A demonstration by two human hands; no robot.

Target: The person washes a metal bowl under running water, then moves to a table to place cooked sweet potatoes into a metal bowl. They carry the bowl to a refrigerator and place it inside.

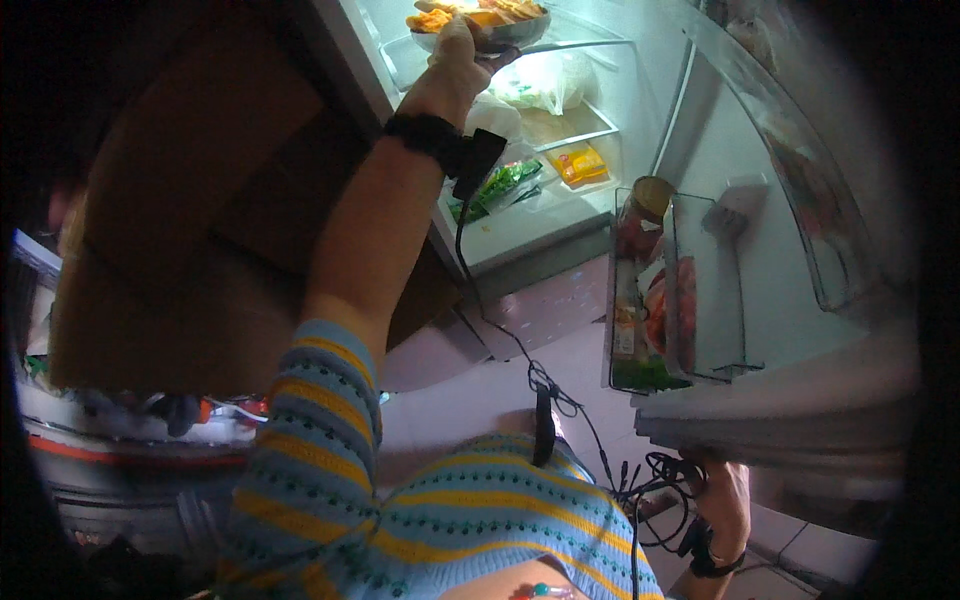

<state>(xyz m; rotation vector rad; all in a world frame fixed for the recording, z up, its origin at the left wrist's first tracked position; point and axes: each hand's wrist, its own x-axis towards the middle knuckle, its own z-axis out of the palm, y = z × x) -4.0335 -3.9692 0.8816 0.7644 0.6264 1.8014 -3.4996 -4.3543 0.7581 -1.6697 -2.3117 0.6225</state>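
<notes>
My left hand (459, 60) grips the rim of a bowl of food (517, 31) at the top of the view, inside the lit refrigerator. Orange and pale yellow pieces fill the bowl. It is at a glass shelf (592, 46); whether it rests there I cannot tell. Down at the right, my right hand (726, 491) is at the edge of the open refrigerator door (750, 427). Its fingers are partly hidden behind the door edge and looped black cables (667, 487), so its grip is unclear.
White plastic bags (551, 79) lie below the bowl, above a green package (502, 187) and a yellow packet (580, 165). Door bins hold a lidded jar (651, 201) and other packages. A large cardboard box (180, 225) stands left. A black cable (517, 341) hangs from my left wrist.
</notes>
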